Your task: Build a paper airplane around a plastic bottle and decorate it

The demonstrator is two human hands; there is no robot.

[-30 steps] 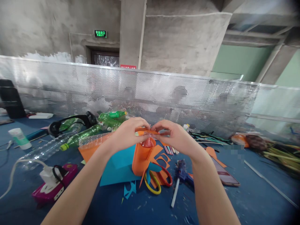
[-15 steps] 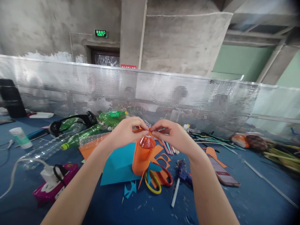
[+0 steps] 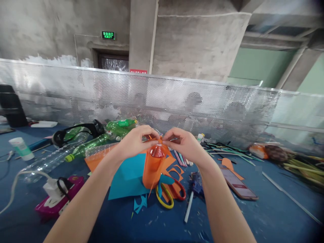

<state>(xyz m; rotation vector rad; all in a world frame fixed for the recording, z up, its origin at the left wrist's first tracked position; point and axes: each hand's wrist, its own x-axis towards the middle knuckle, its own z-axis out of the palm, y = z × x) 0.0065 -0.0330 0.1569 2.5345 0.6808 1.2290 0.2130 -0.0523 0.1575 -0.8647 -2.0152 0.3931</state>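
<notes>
An orange paper-wrapped bottle (image 3: 152,168) stands upright on the blue table, its clear top showing. Over its neck, my left hand (image 3: 138,141) and my right hand (image 3: 182,143) meet, thumbs and forefingers pinching a small orange piece (image 3: 160,139) between them. Fingertips hide part of that piece and the bottle's mouth. Just right of the bottle's base lie scissors with yellow and red handles (image 3: 165,201), partly under a blue paper shape (image 3: 166,180). Orange cut-out scraps (image 3: 174,172) lie behind them, and a blue sheet (image 3: 126,179) lies to the left.
Green bottles (image 3: 88,146), a headset (image 3: 59,137) and a purple power strip (image 3: 54,206) are at left. Right are a blue glue gun (image 3: 196,184) with a white stick, a phone (image 3: 239,184) and thin green strips (image 3: 233,150). A perforated metal screen (image 3: 167,91) stands behind.
My hands still pinch the orange piece, with the fingers slightly shifted. The bottle now stands a little more upright, and my right forearm has moved slightly left.
</notes>
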